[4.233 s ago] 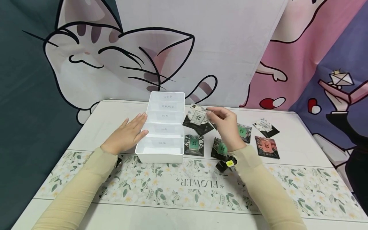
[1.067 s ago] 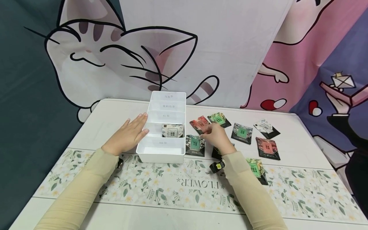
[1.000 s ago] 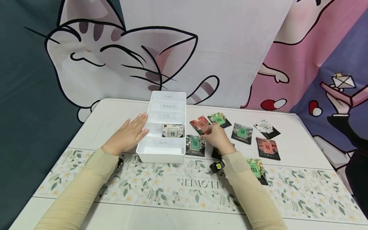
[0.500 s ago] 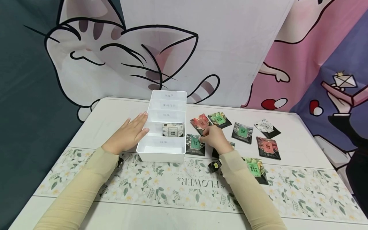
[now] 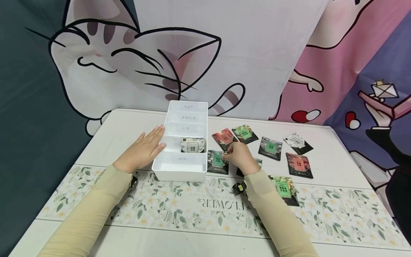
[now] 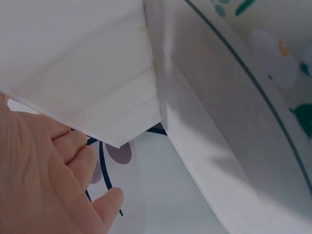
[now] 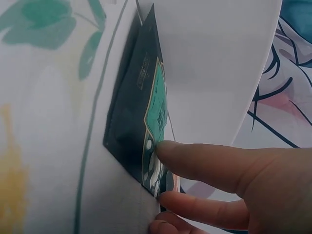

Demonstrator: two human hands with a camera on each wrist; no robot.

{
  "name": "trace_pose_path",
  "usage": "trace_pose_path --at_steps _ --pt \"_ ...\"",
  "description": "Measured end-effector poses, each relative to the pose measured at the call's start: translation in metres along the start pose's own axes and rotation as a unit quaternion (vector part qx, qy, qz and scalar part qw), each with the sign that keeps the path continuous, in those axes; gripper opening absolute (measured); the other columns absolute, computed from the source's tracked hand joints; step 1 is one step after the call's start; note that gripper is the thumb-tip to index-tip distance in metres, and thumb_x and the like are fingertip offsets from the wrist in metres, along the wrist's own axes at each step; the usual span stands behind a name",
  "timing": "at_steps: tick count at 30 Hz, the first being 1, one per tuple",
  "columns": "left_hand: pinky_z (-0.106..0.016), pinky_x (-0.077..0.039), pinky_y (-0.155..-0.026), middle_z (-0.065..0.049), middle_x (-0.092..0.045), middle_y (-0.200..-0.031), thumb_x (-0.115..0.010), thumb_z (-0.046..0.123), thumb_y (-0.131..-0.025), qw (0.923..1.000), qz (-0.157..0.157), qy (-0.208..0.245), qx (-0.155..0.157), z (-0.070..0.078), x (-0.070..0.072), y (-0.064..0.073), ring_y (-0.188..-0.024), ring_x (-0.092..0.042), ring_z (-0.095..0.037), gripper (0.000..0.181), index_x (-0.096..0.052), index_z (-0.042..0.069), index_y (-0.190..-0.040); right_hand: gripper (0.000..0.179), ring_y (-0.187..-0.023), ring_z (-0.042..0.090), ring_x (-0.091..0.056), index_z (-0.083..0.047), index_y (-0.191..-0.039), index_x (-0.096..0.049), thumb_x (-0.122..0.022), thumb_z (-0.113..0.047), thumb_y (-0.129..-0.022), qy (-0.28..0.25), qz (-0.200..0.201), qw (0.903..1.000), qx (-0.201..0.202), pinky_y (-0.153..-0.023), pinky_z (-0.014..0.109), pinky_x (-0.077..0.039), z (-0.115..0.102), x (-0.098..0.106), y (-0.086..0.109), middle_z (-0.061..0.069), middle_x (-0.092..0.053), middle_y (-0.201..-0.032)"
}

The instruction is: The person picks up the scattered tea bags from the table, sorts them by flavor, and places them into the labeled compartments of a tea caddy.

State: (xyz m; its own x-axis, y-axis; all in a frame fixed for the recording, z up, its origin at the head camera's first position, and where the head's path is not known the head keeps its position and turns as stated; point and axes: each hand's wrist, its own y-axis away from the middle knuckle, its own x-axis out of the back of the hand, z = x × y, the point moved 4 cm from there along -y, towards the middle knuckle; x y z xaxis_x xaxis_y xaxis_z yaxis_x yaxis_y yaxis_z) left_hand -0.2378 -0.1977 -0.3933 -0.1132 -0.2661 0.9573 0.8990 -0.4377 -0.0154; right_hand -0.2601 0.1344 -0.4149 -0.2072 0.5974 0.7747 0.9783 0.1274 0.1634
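A long white divided box (image 5: 179,176) with handwritten compartment labels stands at mid-table. My left hand (image 5: 141,150) lies against its left side, fingers stretched; the left wrist view shows those fingers (image 6: 73,146) along the box wall (image 6: 87,97). In the second compartment from the front stands a tea sachet (image 5: 192,145) with a pale floral print. Right of the box, my right hand (image 5: 240,156) pinches the upper right corner of a black tea sachet (image 5: 216,166) with a green label. Up close, the thumb presses the sachet's face (image 7: 129,107) and a finger meets its edge.
More sachets lie to the right: red (image 5: 222,137) and green (image 5: 245,134) behind my right hand, then a green-labelled one (image 5: 270,148), a white-and-black one (image 5: 296,142), a red one (image 5: 299,165) and a green one (image 5: 284,190). Another (image 5: 258,162) is partly hidden by my right hand.
The pale sachet my right hand held at first now stands in the box. That hand has moved to the green-labelled sachet, shifting only slightly lately. My left hand stays in place.
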Motion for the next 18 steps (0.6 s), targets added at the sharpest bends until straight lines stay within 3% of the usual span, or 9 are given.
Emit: trace_pose_path --at_steps 11,18 --pt "-0.058 -0.002 -0.124 -0.014 -0.007 -0.169 -0.024 0.044 -0.111 1.0 -0.005 0.006 0.002 0.0011 0.0013 0.0009 -0.156 -0.007 -0.033 0.069 -0.007 0.0 -0.162 0.02 -0.068 0.02 -0.051 -0.004 -0.081 -0.064 -0.083 -0.012 -0.084 0.006 -0.02 0.9996 0.018 -0.059 0.032 -0.044 -0.0002 -0.0014 -0.0057 0.008 -0.062 -0.086" --pt "-0.059 -0.003 -0.124 -0.015 -0.008 -0.169 -0.024 0.044 -0.111 1.0 -0.005 0.006 0.0 0.002 0.0017 0.0005 -0.156 -0.007 -0.034 0.069 -0.007 0.0 -0.162 0.025 -0.084 0.026 -0.056 -0.001 -0.099 -0.063 -0.081 -0.013 -0.086 -0.011 -0.027 0.9996 0.003 -0.071 0.038 -0.05 0.0021 0.0009 -0.0049 0.012 -0.063 -0.1"
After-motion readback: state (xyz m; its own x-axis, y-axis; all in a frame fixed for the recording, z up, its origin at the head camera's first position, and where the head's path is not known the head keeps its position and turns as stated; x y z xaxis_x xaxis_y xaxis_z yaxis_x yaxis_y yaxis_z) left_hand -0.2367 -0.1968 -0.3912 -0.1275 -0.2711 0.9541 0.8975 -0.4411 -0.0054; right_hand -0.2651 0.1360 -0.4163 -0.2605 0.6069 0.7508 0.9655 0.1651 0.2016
